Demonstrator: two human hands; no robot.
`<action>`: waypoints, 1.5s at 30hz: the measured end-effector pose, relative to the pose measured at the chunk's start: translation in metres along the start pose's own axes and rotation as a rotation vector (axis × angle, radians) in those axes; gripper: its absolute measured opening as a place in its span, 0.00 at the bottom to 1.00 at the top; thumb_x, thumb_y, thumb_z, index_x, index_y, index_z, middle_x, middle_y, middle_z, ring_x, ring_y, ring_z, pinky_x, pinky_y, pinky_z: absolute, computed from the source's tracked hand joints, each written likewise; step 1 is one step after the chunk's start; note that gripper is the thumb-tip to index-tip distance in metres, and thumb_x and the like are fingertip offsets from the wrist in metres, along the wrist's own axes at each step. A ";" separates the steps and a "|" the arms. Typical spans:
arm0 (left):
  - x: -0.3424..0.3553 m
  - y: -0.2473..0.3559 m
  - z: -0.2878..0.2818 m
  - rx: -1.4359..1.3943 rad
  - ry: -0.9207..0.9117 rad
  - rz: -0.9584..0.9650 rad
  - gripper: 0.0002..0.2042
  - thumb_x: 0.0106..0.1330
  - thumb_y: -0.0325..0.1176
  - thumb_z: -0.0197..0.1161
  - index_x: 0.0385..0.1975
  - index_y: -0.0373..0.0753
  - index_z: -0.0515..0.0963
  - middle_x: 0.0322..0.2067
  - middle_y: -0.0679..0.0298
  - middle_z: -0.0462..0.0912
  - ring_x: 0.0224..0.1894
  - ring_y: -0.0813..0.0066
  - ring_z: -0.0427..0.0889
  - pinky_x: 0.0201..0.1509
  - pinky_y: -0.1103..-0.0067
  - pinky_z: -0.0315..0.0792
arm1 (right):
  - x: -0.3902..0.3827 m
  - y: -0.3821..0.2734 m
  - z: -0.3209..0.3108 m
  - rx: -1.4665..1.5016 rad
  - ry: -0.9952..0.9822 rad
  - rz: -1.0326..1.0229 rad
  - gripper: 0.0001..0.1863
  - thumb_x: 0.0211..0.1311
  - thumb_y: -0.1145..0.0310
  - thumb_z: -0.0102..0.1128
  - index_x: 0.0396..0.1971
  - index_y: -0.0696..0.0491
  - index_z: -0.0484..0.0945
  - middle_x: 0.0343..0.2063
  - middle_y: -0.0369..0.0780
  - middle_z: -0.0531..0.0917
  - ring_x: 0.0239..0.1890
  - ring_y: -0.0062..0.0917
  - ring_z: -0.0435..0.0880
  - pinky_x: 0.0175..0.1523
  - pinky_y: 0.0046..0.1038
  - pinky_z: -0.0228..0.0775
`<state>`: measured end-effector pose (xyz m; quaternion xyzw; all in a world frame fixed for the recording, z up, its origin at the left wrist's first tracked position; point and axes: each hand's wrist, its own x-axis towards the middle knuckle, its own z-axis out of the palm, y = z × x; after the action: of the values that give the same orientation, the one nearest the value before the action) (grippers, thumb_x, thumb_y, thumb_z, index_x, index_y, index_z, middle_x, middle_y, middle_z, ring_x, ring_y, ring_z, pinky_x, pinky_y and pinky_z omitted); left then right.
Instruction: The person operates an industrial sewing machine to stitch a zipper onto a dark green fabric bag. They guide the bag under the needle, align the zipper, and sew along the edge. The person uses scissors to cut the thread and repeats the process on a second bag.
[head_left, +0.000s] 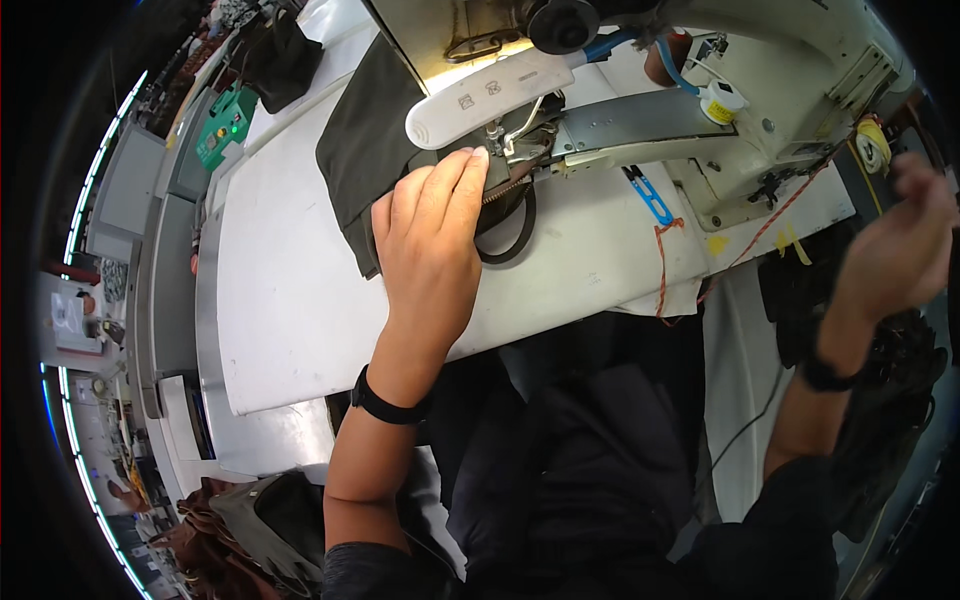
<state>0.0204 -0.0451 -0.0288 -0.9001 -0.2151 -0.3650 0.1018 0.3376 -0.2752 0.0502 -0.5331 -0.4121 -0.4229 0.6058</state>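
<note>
My left hand (430, 235) is closed on a dark olive fabric bag piece (350, 150), its fingertips close beside the presser foot (500, 140) of a sewing machine (660, 125). Its thumb is hidden. A zipper (507, 190) runs along the piece's near edge, and a black loop strap (520, 235) hangs from it over the white table. Off to the right, my right hand (905, 235) is raised in the air near the machine's right end. Motion blur smears its fingers, and nothing can be made out in them.
Blue thread snips (650, 195) on an orange cord (661, 260) lie right of the strap on the white table (290, 330). A white lamp bar (490, 100) hangs over the needle area. Dark bags (280, 530) lie low at left; a green box (226, 128) stands far left.
</note>
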 end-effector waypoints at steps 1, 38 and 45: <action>-0.002 -0.002 -0.002 0.026 -0.007 0.017 0.23 0.59 0.17 0.60 0.56 0.37 0.83 0.54 0.67 0.84 0.53 0.70 0.79 0.59 0.72 0.67 | -0.042 -0.044 0.021 0.095 -0.270 -0.071 0.11 0.74 0.72 0.53 0.37 0.63 0.82 0.38 0.47 0.85 0.44 0.31 0.82 0.54 0.34 0.73; -0.005 -0.005 0.007 -0.215 0.155 0.050 0.17 0.60 0.18 0.65 0.47 0.44 0.84 0.48 0.70 0.88 0.49 0.71 0.84 0.57 0.74 0.70 | -0.145 -0.139 0.129 0.946 -0.686 1.431 0.14 0.74 0.61 0.60 0.40 0.57 0.85 0.26 0.35 0.85 0.24 0.11 0.77 0.27 0.17 0.67; -0.003 0.000 0.007 -0.238 0.158 0.056 0.16 0.58 0.17 0.67 0.45 0.43 0.86 0.45 0.69 0.90 0.42 0.71 0.84 0.50 0.76 0.73 | -0.161 -0.150 0.142 1.018 -0.422 1.472 0.08 0.70 0.67 0.66 0.36 0.57 0.82 0.24 0.35 0.84 0.21 0.12 0.76 0.26 0.17 0.68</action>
<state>0.0227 -0.0439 -0.0357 -0.8799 -0.1363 -0.4547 0.0211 0.1395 -0.1337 -0.0448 -0.3959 -0.2071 0.4080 0.7962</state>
